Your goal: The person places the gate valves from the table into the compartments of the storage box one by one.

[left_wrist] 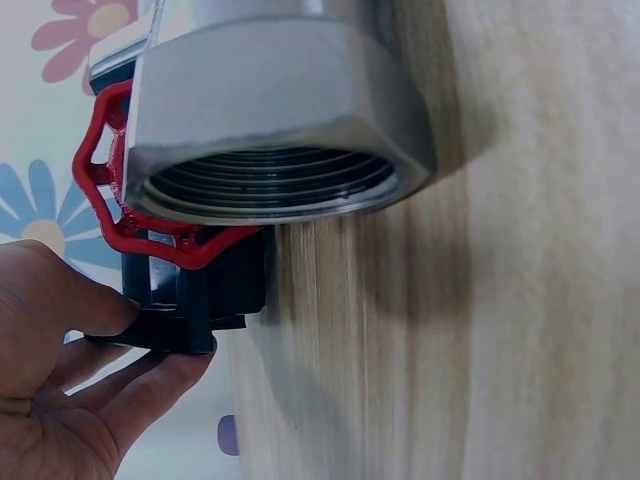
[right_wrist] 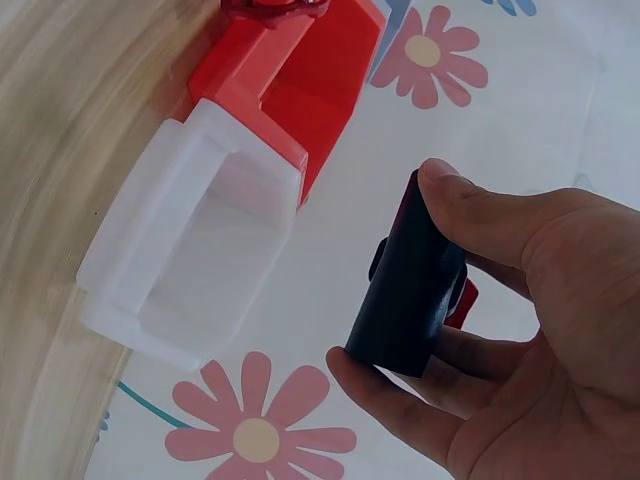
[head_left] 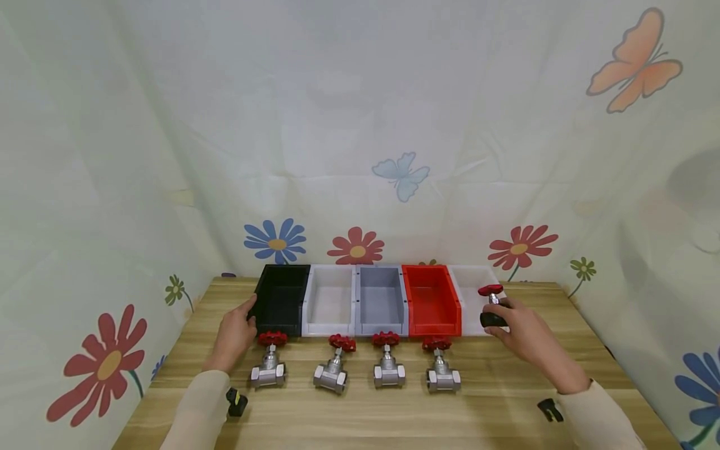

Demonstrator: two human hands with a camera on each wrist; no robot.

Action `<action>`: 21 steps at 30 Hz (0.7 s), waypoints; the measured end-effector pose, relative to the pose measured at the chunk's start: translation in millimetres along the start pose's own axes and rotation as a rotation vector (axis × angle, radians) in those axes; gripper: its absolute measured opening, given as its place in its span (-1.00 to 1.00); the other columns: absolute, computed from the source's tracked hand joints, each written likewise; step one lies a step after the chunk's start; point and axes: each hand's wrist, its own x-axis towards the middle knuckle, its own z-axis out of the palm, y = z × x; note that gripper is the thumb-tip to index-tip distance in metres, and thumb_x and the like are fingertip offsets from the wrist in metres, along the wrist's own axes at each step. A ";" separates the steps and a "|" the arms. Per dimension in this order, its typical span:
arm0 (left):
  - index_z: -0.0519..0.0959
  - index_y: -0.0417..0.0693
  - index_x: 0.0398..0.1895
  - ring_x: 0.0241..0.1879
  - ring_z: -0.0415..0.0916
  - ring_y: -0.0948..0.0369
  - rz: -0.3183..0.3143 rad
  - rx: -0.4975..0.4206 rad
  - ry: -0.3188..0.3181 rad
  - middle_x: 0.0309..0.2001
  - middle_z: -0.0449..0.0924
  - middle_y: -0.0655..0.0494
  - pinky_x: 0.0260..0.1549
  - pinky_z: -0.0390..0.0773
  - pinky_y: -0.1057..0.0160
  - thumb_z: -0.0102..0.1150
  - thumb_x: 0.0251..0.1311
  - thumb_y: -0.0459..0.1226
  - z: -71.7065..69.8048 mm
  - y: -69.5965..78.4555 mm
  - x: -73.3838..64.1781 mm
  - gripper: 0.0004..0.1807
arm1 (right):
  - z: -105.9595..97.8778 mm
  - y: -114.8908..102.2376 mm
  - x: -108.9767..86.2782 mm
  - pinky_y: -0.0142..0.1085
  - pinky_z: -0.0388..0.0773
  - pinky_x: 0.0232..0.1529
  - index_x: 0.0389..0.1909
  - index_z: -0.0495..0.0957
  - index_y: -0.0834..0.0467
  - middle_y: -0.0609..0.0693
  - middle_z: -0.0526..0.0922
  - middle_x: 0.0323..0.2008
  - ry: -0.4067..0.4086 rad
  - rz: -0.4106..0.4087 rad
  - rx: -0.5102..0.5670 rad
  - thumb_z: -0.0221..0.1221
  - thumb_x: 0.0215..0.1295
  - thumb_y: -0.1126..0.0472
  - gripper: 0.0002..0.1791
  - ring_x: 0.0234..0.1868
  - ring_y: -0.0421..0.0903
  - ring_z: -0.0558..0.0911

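Observation:
My left hand [head_left: 233, 334] is at the left side of the black bin [head_left: 279, 306], its thumb and fingers pinching the bin's edge in the left wrist view. A steel valve with a red handwheel [left_wrist: 100, 190] lies close by, its threaded opening facing that camera. My right hand [head_left: 525, 331] holds a valve [head_left: 493, 319] with a black cylindrical body and a red handwheel, raised over the right-hand white bin [head_left: 468, 294]. In the right wrist view, thumb and fingers grip the ends of the black body [right_wrist: 408, 285]; most of its handwheel is hidden behind it.
Between the black and right-hand white bins stand another white bin [head_left: 329, 306], a grey bin [head_left: 381, 303] and a red bin [head_left: 430, 306], side by side. Several steel valves [head_left: 389, 373] lie in front on the wooden table [head_left: 337, 419]. A flowered cloth [head_left: 315, 125] hangs behind.

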 end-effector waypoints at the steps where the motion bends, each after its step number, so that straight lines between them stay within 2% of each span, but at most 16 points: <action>1: 0.34 -0.31 0.38 0.06 0.51 -0.33 0.000 0.000 0.000 0.19 0.46 -0.44 -0.02 0.51 -0.25 0.04 0.21 -0.49 0.0 -0.2 0.0 -0.40 | 0.2 0.7 1.2 0.03 0.67 -0.24 -0.07 0.67 0.15 0.22 0.62 -0.17 0.000 0.002 0.000 0.48 -0.02 0.21 -0.58 -0.24 0.12 0.63; 8: 0.31 -0.31 0.39 0.08 0.50 -0.33 -0.009 -0.005 -0.012 0.21 0.44 -0.44 0.01 0.51 -0.25 0.03 0.23 -0.49 -1.9 0.6 0.0 -0.40 | -0.2 6.9 9.5 0.05 0.66 -0.24 -0.04 0.66 0.17 0.26 0.62 -0.16 -0.009 0.010 0.001 0.46 0.02 0.19 -0.57 -0.24 0.14 0.64; 21: 0.28 -0.32 0.41 0.09 0.49 -0.33 -0.015 -0.009 -0.030 0.24 0.41 -0.45 -0.01 0.52 -0.24 0.01 0.24 -0.49 -3.3 2.8 -0.9 -0.39 | -0.7 13.4 25.0 0.10 0.65 -0.14 0.03 0.64 0.17 0.33 0.59 -0.02 -0.058 0.044 0.013 0.42 0.09 0.18 -0.55 -0.13 0.20 0.62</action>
